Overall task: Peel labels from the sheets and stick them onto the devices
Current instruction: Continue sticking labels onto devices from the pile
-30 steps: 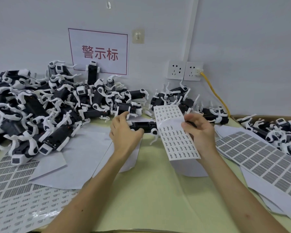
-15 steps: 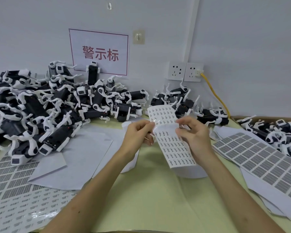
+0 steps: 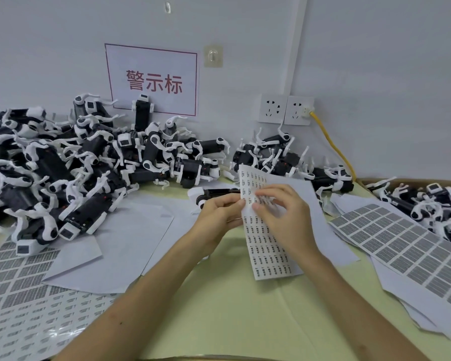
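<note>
Pale green tabletop [image 3: 232,308] by a white wall [image 3: 375,74]; heaps of black-and-white legged devices [image 3: 63,178] along the back. Left hand [image 3: 216,217] pinches the left edge of a long white sheet of small printed labels [image 3: 266,251], held over table centre; right hand [image 3: 284,220] pinches the sheet face beside it.

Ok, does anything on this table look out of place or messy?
Nothing looks broken or spilled. The devices lie in a tangled heap, one standing up against the sign. Blank sheets overlap askew beside it. The label sheet pinched by the left hand and right hand is bent, which suits peeling.
</note>
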A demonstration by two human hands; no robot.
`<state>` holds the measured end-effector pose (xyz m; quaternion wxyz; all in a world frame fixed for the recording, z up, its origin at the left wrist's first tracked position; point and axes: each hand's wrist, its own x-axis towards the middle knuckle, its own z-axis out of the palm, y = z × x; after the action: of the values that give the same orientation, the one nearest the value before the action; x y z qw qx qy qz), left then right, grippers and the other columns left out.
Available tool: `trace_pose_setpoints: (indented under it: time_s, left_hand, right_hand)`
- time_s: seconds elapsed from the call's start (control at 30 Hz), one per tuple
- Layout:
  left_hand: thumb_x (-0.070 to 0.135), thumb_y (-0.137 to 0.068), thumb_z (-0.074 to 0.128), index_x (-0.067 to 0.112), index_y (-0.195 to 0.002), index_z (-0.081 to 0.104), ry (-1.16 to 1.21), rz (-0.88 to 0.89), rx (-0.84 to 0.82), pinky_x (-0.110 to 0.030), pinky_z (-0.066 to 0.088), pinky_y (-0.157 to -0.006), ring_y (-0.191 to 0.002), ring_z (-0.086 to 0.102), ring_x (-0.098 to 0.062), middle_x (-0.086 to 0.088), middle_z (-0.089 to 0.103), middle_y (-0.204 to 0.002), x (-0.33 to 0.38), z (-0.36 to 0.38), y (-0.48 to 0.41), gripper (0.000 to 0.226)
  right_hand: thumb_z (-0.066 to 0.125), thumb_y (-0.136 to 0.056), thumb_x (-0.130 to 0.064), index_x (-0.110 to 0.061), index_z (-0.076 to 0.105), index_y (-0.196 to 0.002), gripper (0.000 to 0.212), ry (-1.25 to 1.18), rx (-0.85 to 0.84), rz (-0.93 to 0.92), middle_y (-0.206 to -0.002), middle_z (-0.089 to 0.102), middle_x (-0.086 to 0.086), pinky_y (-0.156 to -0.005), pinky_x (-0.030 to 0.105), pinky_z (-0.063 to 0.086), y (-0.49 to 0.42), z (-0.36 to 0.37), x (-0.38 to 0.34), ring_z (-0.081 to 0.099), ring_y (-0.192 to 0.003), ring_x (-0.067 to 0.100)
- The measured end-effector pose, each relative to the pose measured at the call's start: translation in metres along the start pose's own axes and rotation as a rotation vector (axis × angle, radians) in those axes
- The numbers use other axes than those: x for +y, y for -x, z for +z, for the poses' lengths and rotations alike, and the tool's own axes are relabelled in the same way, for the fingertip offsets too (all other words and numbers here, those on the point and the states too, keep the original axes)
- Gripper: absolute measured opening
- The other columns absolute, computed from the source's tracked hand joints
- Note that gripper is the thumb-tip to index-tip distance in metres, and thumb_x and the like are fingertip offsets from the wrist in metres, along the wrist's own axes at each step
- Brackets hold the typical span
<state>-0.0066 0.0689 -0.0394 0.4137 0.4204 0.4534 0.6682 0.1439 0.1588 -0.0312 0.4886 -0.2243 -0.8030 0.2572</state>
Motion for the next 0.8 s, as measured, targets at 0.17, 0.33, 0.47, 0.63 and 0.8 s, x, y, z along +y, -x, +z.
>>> trace_pose_setpoints:
  time_s: [0.17, 0.33, 0.47, 0.63, 0.8]
  left_hand:
    - [0.006, -0.106, 0.051, -0.004, -0.129, 0.066, 0.08, -0.05, -0.047, -0.039, 0.056, -0.1, -0.108, 0.07, -0.024, -0.014, 0.072, -0.12, 0.0002, 0.0027, 0.0017, 0.029]
    - [0.006, -0.103, 0.053, -0.01, -0.129, 0.063, 0.118, -0.087, -0.05, -0.038, 0.055, -0.1, -0.108, 0.067, -0.028, -0.019, 0.07, -0.121, 0.0001, 0.0033, 0.0002, 0.032]
    - [0.019, -0.102, 0.065, -0.003, -0.116, 0.072, 0.061, -0.053, -0.043, -0.028, 0.058, -0.085, -0.099, 0.072, -0.021, -0.015, 0.075, -0.112, -0.0017, 0.0043, 0.0018, 0.028]
    - [0.017, -0.1, 0.067, -0.007, -0.109, 0.071, 0.047, -0.029, 0.03, -0.028, 0.06, -0.081, -0.09, 0.075, -0.021, -0.015, 0.076, -0.105, -0.0045, 0.004, 0.0012, 0.025]
    - [0.016, -0.101, 0.066, -0.014, -0.123, 0.062, 0.084, -0.047, 0.047, -0.034, 0.062, -0.087, -0.1, 0.076, -0.029, -0.021, 0.076, -0.116, -0.0026, 0.0042, 0.0022, 0.038]
  right_hand:
    - [0.082, -0.084, -0.014, -0.019, 0.078, -0.103, 0.02, -0.016, 0.01, 0.015, -0.112, 0.067, -0.012, -0.097, 0.013, 0.045, 0.0004, -0.0005, -0.0024, 0.062, -0.11, -0.001]
    - [0.083, -0.083, -0.014, -0.021, 0.078, -0.097, 0.017, -0.036, -0.008, 0.03, -0.104, 0.068, -0.016, -0.086, 0.006, 0.04, 0.002, 0.001, 0.0007, 0.062, -0.103, -0.003]
    - [0.083, -0.084, -0.014, -0.022, 0.078, -0.092, 0.012, -0.054, -0.019, 0.019, -0.098, 0.071, -0.017, -0.085, 0.008, 0.042, 0.0039, 0.0027, 0.0016, 0.065, -0.1, 0.002]
    - [0.083, -0.083, -0.014, -0.02, 0.078, -0.087, 0.008, -0.049, -0.008, 0.011, -0.094, 0.074, -0.015, -0.086, 0.006, 0.043, 0.0046, 0.0035, 0.002, 0.067, -0.097, 0.0]
    - [0.08, -0.083, -0.008, -0.02, 0.078, -0.085, 0.012, -0.052, -0.024, 0.004, -0.097, 0.074, -0.013, -0.087, 0.006, 0.043, 0.0057, 0.0025, 0.0015, 0.067, -0.1, 0.001]
